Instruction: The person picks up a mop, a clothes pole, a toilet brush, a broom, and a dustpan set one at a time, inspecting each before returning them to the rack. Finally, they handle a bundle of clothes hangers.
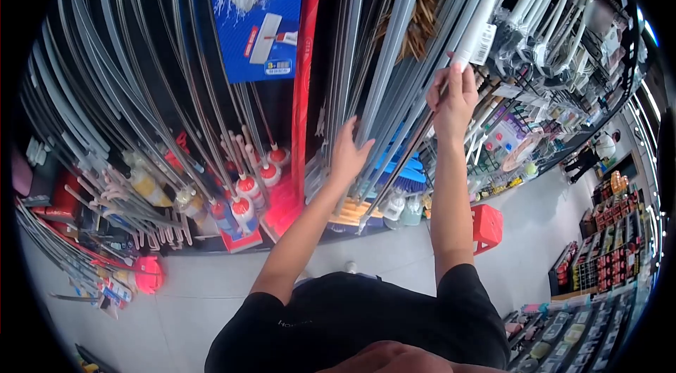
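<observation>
My right hand (pixel 452 100) is raised and closed around a white pole handle (pixel 477 24) with a label tag, among a rack of hanging mop and broom handles. My left hand (pixel 348 153) is lower and to the left. Its fingers are spread and rest against a bundle of grey metal poles (pixel 386 70) without gripping them. Both arms reach out from my black shirt (pixel 366 324) toward the display. The lower end of the white pole is hidden among the other handles.
A blue mop box (pixel 257 14) hangs upper left beside a red strip (pixel 304 84). Spray mops with red-and-white bottles (pixel 246 193) stand at the left, and blue brooms (pixel 407 177) behind my arms. A red stool (pixel 487 225) sits on the floor. Another person (pixel 588 156) stands far right near shelves (pixel 605 246).
</observation>
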The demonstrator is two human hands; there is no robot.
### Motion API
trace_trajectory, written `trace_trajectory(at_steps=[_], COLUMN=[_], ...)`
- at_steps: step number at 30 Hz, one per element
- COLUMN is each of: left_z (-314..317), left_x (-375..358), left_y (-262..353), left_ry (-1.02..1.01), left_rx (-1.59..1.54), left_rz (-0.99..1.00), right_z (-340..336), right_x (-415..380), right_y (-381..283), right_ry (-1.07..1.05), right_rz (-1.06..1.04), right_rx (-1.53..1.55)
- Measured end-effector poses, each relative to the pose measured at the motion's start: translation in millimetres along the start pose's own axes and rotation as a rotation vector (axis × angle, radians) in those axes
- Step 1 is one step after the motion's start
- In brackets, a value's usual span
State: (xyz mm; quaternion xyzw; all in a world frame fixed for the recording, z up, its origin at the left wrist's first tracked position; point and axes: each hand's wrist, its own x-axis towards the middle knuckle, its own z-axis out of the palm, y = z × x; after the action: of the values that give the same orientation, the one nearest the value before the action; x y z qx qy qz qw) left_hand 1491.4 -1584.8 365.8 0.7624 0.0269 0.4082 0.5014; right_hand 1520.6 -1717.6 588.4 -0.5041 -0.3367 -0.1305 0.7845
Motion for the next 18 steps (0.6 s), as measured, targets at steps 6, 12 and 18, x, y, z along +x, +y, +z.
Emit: trace_trajectory(at_steps=[6,12,18], left_z=[24.3,18.7,15.4], left_x=[58.0,78.5,83.5], left_y=[11.4,-19.9,-25.8], left_ry=[-0.102,-0.353,-0.422], left_rx=[0.089,0.015,-0.098], left_rz=[-0.105,-0.064,-0.004], right_z=[-16.8,-70.8,-95.2], right_x=[23.8,20.5,4.0], right_y=[-2.6,-3.2,-14.0], right_ry=[0.005,-0.062,-0.07], right_rz=[-0.032,-0.053,0.017], right_rx=[-0.014,0.052,0.188])
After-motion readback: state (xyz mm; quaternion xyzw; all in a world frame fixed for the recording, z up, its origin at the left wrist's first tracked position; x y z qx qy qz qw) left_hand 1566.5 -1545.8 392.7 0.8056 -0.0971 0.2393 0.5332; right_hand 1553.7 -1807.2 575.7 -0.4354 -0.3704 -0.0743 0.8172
